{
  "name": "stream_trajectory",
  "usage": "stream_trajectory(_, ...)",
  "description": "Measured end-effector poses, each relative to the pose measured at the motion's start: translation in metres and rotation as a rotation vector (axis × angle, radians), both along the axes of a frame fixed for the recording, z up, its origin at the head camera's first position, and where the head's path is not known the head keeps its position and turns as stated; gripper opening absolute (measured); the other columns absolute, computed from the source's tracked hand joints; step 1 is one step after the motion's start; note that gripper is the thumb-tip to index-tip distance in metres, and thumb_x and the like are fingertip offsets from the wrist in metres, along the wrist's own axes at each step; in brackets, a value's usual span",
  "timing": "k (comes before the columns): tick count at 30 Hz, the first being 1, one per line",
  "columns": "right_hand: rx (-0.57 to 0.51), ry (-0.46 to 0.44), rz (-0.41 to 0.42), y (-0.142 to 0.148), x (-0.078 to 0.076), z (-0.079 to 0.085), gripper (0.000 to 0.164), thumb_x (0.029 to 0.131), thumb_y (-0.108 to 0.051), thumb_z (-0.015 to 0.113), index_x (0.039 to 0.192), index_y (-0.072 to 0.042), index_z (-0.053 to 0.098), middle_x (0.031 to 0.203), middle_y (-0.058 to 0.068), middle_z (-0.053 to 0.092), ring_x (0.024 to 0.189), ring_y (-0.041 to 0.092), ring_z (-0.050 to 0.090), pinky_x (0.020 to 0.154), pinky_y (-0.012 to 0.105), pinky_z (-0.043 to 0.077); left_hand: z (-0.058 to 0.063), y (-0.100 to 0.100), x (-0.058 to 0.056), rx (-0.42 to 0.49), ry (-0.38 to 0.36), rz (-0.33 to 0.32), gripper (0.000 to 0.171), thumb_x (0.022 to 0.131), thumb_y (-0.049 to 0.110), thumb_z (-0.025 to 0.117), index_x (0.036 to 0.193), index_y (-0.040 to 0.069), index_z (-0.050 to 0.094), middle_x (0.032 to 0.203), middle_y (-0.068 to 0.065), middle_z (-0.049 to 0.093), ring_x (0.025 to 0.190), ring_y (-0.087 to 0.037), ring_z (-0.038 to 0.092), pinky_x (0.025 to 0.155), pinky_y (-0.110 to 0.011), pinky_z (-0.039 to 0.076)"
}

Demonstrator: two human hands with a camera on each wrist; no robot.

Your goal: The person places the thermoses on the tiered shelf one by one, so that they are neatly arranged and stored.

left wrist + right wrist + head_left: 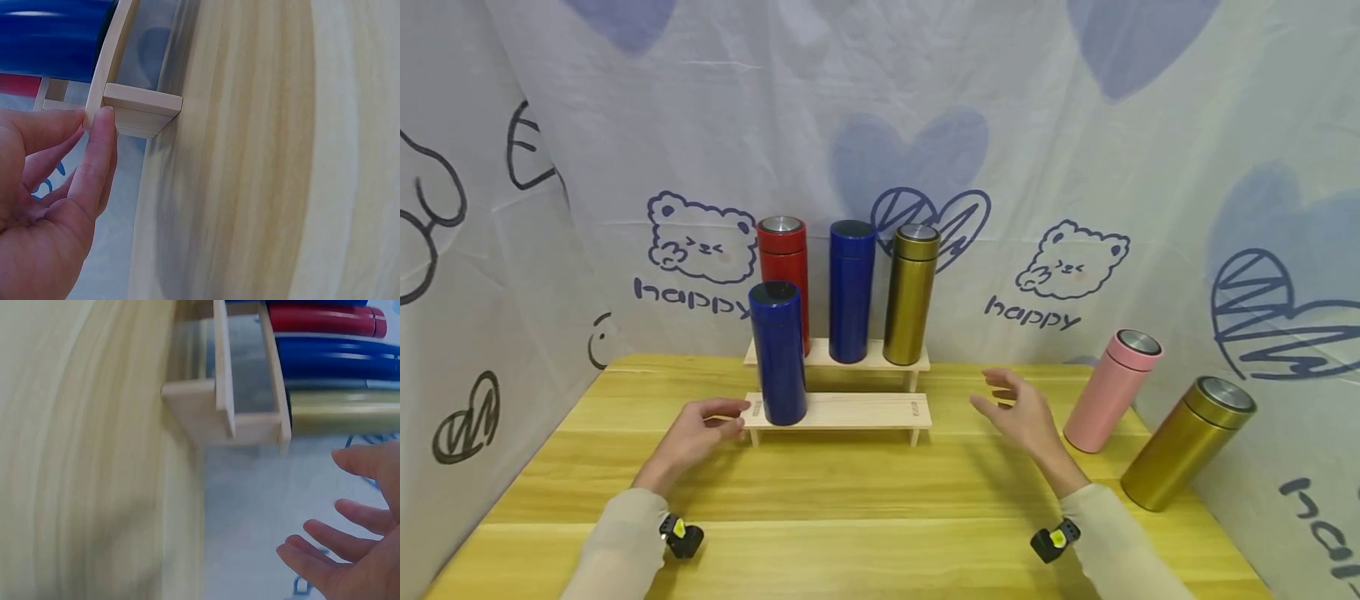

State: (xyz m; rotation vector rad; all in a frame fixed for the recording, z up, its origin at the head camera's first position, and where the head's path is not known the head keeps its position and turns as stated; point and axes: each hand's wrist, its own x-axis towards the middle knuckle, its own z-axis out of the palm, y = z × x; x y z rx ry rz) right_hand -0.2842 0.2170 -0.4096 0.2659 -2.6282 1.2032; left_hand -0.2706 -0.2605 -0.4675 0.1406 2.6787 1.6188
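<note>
Left grip [696,429]: nearly closed, thumb and fingertips pinching the left end of the lower board [857,410] of the wooden rack [142,100]. Right grip [1015,412]: open, fingers and thumb spread apart, holding nothing; located to the right of the rack, apart from it, above the surface [850,517].

The rack stands on the surface ahead of the person, its upper board [877,354] behind the lower one. On the lower board, near the pinched end, one blue bottle [780,358] stands upright; the left grip is beside it but does not touch it. The upper board carries three upright bottles, from left to right: red [782,250], blue [852,292] and gold [912,300]. The front blue bottle partly hides the red one.

Two further bottles stand on the surface to the right, beyond the right grip: pink [1112,392], and a second gold one [1187,442] nearer the person. Each light sleeve [625,542] ends at a wrist with a small black device [685,537] beside it. A pale cloth [737,125] printed with hearts, bears and the word "happy" hangs behind the surface.
</note>
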Motion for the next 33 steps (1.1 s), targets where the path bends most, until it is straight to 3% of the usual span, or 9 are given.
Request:
stream_trajectory(12,0.067,0.058,-0.157,0.074,0.022,-0.018,0.051,0.097,-0.024,0.072,0.136,0.005,0.059,0.135,0.033,0.063,0.121,0.049,0.063,0.103,0.06,0.051,0.002,0.0,-0.001,0.003,0.016,-0.004,0.038,0.1,0.007,0.063,0.135,-0.006,0.063,0.14,-0.03,0.061,0.099,-0.022,0.074,0.081,-0.018,0.056)
stream_trajectory(16,0.11,0.039,-0.221,0.09,0.031,-0.023,0.055,0.098,-0.031,0.072,0.138,0.004,0.057,0.134,0.033,0.062,0.12,0.049,0.062,0.1,0.062,0.051,0.002,0.0,-0.001,0.001,0.014,-0.008,0.038,0.1,0.007,0.063,0.136,-0.006,0.062,0.14,-0.03,0.061,0.1,-0.022,0.074,0.081,-0.017,0.055)
stream_trajectory(26,0.163,-0.002,-0.392,0.109,0.036,-0.039,0.063,0.095,-0.035,0.073,0.14,0.006,0.054,0.127,0.033,0.065,0.107,0.045,0.065,0.085,0.055,0.052,0.001,-0.001,-0.001,-0.007,0.006,0.009,0.038,0.1,0.008,0.063,0.136,-0.005,0.063,0.141,-0.029,0.061,0.101,-0.023,0.074,0.082,-0.018,0.055)
stream_trajectory(33,0.13,0.008,-0.458,0.111,0.035,-0.051,0.067,0.094,-0.026,0.073,0.14,0.015,0.046,0.126,0.037,0.057,0.111,0.05,0.059,0.088,0.063,0.049,0.001,-0.001,0.0,-0.013,0.006,0.001,0.038,0.1,0.008,0.063,0.136,-0.005,0.062,0.142,-0.029,0.06,0.102,-0.024,0.074,0.083,-0.02,0.056)
